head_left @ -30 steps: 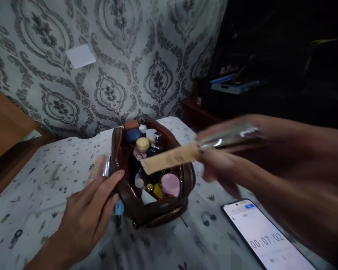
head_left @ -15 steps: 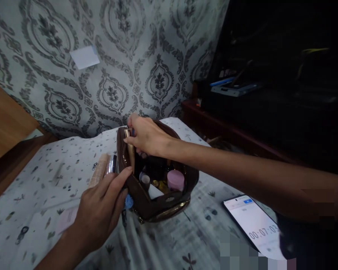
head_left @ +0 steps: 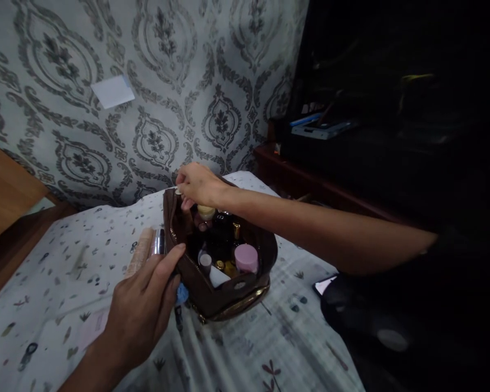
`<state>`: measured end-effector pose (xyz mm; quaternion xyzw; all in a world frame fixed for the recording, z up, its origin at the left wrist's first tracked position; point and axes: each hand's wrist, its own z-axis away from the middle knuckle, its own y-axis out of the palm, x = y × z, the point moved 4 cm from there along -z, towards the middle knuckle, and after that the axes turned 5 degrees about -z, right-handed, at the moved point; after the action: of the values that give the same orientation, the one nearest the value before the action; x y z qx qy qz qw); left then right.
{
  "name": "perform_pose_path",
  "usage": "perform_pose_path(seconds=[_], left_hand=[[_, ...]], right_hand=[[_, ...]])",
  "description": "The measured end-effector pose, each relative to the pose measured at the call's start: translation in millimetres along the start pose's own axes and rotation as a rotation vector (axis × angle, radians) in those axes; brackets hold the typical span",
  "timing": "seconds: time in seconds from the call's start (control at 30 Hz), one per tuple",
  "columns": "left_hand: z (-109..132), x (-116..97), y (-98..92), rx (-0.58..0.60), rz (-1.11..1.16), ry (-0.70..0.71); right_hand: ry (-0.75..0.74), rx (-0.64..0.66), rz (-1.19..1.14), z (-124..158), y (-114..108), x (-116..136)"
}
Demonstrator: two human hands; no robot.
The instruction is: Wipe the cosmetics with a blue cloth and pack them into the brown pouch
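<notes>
A brown zippered bag point(head_left: 224, 296) stands wide open on the printed sheet. My left hand point(head_left: 141, 305) is on its left rim, index finger along the edge and the other fingers curled against the outside. Over the bag's far left corner, my right hand point(head_left: 198, 185) pinches a small pale thing point(head_left: 178, 191), mostly hidden by the fingers. Inside the bag lie a round pink container point(head_left: 246, 258), a white-capped tube point(head_left: 205, 262), a gold-coloured tube point(head_left: 237, 231) and a round cream-coloured item point(head_left: 206, 211). Dark contents between them are hard to make out.
Left of the bag lie a beige tube point(head_left: 141, 250) and a silver-capped one point(head_left: 159, 241). A blue item point(head_left: 182, 294) sits beside my left hand. My dark sleeve mostly covers a phone point(head_left: 323, 284) on the right. Patterned wall point(head_left: 155, 136) rises behind the bed.
My right hand has shifted slightly up to the bag's corner, and the flat cream piece along the inner left wall no longer shows. The right sleeve now covers most of the phone.
</notes>
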<state>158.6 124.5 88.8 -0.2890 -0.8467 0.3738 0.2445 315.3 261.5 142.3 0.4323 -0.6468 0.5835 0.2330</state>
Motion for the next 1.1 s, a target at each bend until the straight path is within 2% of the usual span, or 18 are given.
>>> perform_pose_path(seconds=[0.17, 0.27, 0.4, 0.53, 0.67, 0.9, 1.1], left_hand=[[-2, -2, -1.4, -0.013, -0.015, 0.022], [-2, -2, -1.5, -0.015, -0.015, 0.035], [-1, -1, -1.4, -0.012, -0.005, 0.033], [-1, -1, -1.6, -0.02, 0.001, 0.029], [0, 0, -0.1, -0.01, 0.011, 0.018], [0, 0, 1.3, -0.015, 0.031, 0.029], [1, -1, 1.1, -0.01, 0.045, 0.024]], right_hand=[[0.243, 0.004, -0.333, 0, -2, -4], [0.289, 0.031, -0.478, 5, -1, -5], [0.273, 0.017, -0.39, 7, -1, -8], [0.269, 0.05, -0.127, 5, 4, -11], [0.149, 0.082, 0.085, 2, 10, -9], [0.1, 0.025, -0.004, 1, 3, -13], [0.006, -0.008, -0.12, 17, -12, -4]])
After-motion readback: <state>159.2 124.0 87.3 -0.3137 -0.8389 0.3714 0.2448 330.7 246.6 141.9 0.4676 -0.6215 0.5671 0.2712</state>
